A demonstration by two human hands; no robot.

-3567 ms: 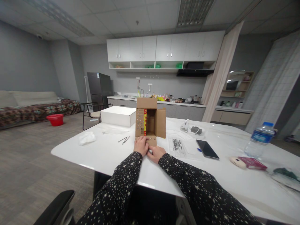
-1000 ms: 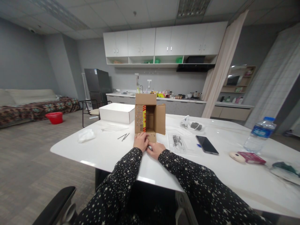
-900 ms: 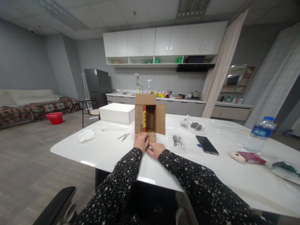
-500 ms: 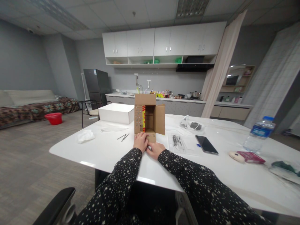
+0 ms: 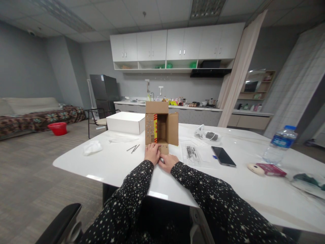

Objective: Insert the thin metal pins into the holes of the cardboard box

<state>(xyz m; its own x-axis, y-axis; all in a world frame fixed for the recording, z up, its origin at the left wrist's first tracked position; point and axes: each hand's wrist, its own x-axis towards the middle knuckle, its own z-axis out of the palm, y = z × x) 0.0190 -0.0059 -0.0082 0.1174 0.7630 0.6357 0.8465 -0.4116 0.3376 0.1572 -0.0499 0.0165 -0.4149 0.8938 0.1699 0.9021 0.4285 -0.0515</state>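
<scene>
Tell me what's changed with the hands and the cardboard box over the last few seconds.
Nothing has visibly changed. Both hands stay together at the bottom flap of the cardboard box, the left hand on its left edge and the right hand just below it. The box still lies on its side, open toward the person, on the white table. Only the camera has shifted slightly.

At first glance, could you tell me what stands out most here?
An open cardboard box stands mid-table, its mouth facing the person, with the left hand and right hand pressed together at its lower flap. A white box sits behind it to the left, and a dark phone lies to the right.
</scene>
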